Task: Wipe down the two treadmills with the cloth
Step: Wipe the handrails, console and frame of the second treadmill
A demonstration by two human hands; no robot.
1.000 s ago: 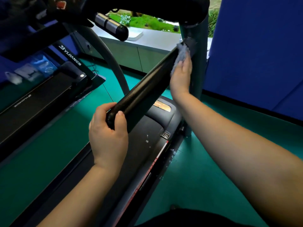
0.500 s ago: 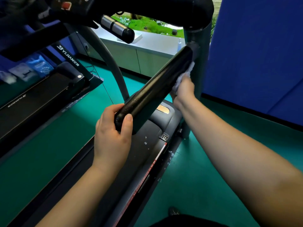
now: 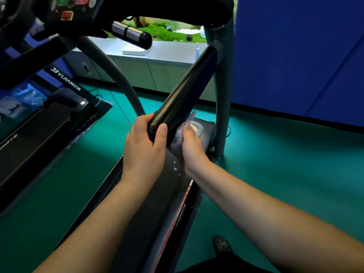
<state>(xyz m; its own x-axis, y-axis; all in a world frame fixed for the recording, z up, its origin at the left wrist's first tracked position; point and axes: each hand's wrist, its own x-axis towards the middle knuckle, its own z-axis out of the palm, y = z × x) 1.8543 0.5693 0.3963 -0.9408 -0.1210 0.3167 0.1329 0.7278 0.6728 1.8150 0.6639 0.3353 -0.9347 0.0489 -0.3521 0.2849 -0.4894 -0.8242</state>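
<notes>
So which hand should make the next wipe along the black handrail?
Probably right. The right hand holds the cloth against the handrail near its free end; the left hand only grips that end, with no cloth.

Black handrail point(image 3: 183, 91): glossy, smooth, faintly wrinkled skin. Pale cloth point(image 3: 177, 141) at its lower end: soft, fuzzy. Grey post point(image 3: 222, 99) at its upper end: matt. Short grip point(image 3: 128, 32) left of it: shiny metal bands.
</notes>
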